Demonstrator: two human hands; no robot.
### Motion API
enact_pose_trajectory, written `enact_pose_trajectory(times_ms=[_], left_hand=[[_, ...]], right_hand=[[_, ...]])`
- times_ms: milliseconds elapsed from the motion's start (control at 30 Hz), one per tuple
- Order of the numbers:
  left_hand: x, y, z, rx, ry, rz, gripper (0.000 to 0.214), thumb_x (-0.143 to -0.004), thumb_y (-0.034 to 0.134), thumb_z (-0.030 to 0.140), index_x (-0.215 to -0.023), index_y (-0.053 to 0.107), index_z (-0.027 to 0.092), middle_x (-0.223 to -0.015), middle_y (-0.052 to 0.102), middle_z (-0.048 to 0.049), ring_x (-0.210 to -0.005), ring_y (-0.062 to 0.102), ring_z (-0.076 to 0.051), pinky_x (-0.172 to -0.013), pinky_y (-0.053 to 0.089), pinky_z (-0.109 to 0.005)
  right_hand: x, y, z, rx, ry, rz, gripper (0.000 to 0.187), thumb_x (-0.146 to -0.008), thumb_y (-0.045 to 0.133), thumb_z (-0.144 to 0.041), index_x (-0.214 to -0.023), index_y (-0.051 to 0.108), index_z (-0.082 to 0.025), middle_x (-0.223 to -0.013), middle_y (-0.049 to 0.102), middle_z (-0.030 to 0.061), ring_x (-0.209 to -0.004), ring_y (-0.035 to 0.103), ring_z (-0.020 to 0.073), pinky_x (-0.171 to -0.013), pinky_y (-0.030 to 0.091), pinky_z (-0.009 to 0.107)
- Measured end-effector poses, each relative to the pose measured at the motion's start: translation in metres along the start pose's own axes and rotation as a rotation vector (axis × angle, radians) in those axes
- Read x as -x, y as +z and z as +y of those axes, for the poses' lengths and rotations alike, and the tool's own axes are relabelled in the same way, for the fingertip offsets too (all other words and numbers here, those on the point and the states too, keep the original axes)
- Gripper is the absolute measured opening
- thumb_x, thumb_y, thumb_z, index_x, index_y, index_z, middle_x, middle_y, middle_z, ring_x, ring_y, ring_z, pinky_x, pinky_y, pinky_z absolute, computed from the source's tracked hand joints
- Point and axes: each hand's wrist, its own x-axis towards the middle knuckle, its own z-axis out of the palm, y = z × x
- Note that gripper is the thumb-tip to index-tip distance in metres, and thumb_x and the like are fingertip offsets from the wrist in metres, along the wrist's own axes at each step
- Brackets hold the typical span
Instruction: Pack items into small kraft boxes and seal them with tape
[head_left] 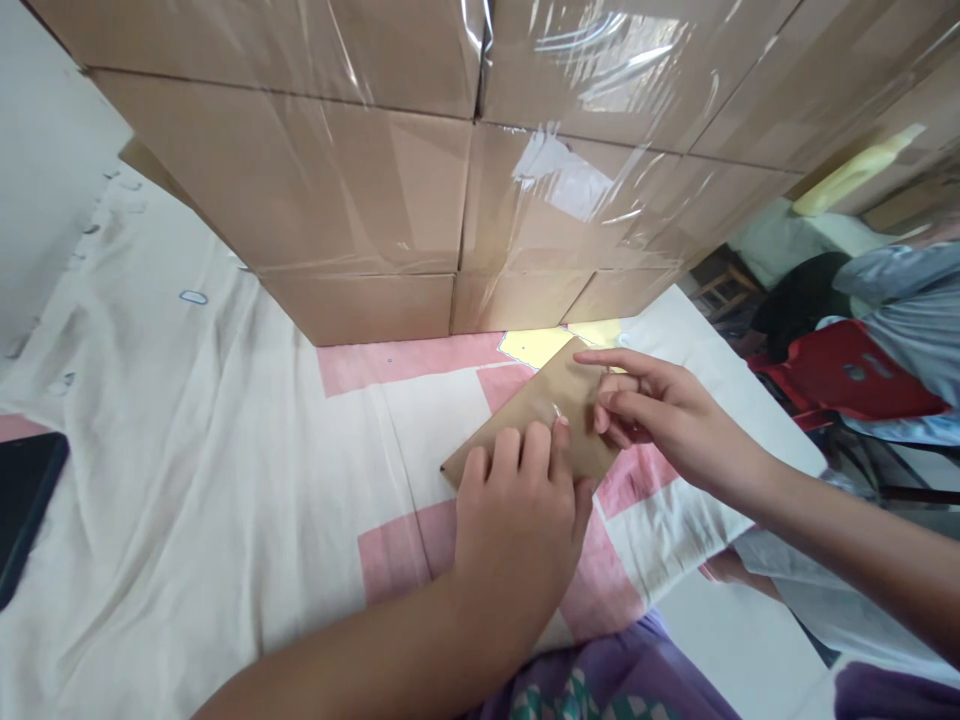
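Observation:
A flat, kraft-brown piece, which could be card or a thin packet, lies at a slant on the patterned cloth. My left hand rests palm down on its near side, fingers stretched over it and holding nothing. By the left index fingertip a small clear shiny bit catches the light. Over the right end of the brown piece is my right hand. Its index finger points out toward the far corner, while the thumb and other fingers are curled together. Whatever they pinch, if anything, is too small to tell.
Stacked cardboard boxes in clear wrap stand just beyond the brown piece. A dark phone-like object lies at the left edge. The cloth-covered surface ends at the right, where a person sits on a red chair.

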Motion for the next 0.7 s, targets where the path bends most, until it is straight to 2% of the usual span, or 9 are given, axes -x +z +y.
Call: enact_pose_trajectory(times_ms=[267, 467, 533, 633, 700], left_hand=[[0.0, 0.0, 0.0, -0.009, -0.006, -0.005, 0.04, -0.098, 0.056, 0.043, -0.125, 0.07, 0.017, -0.085, 0.06, -0.003, -0.079, 0.051, -0.022, -0.066, 0.037, -0.04], [-0.001, -0.002, 0.001, -0.008, -0.012, -0.011, 0.033, -0.095, 0.061, 0.042, -0.113, 0.073, 0.017, -0.085, 0.059, -0.0027, -0.079, 0.051, -0.022, -0.066, 0.038, -0.04], [-0.001, -0.001, 0.0, -0.003, -0.01, -0.006, 0.031, -0.095, 0.061, 0.042, -0.109, 0.073, 0.017, -0.085, 0.06, -0.0028, -0.079, 0.051, -0.022, -0.066, 0.039, -0.04], [0.0, 0.0, 0.0, 0.002, -0.008, 0.002, 0.035, -0.095, 0.06, 0.043, -0.115, 0.073, 0.017, -0.085, 0.06, -0.0028, -0.079, 0.051, -0.022, -0.066, 0.038, -0.04], [0.0, 0.001, 0.0, -0.003, -0.005, 0.007, 0.041, -0.096, 0.058, 0.043, -0.125, 0.07, 0.017, -0.086, 0.061, -0.0029, -0.079, 0.051, -0.022, -0.065, 0.038, -0.039]], right_hand=[[0.001, -0.001, 0.004, -0.119, -0.012, -0.106, 0.053, -0.09, 0.063, -0.023, -0.141, 0.052, -0.02, -0.082, 0.073, 0.002, -0.053, 0.052, 0.0105, -0.052, 0.038, 0.027], [0.0, -0.003, 0.009, -0.251, -0.076, -0.252, 0.062, -0.091, 0.069, -0.029, -0.148, 0.045, -0.022, -0.09, 0.077, 0.0055, -0.052, 0.053, 0.0107, -0.05, 0.032, 0.027], [0.0, -0.003, 0.01, -0.252, -0.073, -0.262, 0.064, -0.092, 0.071, -0.03, -0.15, 0.044, -0.024, -0.093, 0.078, 0.006, -0.053, 0.054, 0.0105, -0.049, 0.034, 0.026], [-0.001, -0.003, 0.011, -0.206, -0.05, -0.202, 0.056, -0.093, 0.072, -0.032, -0.144, 0.053, -0.024, -0.096, 0.078, 0.0068, -0.053, 0.054, 0.0088, -0.05, 0.038, 0.025], [-0.001, -0.003, 0.012, -0.176, -0.054, -0.148, 0.042, -0.091, 0.074, -0.035, -0.13, 0.066, -0.022, -0.099, 0.077, 0.0075, -0.053, 0.052, 0.0069, -0.05, 0.039, 0.024]])
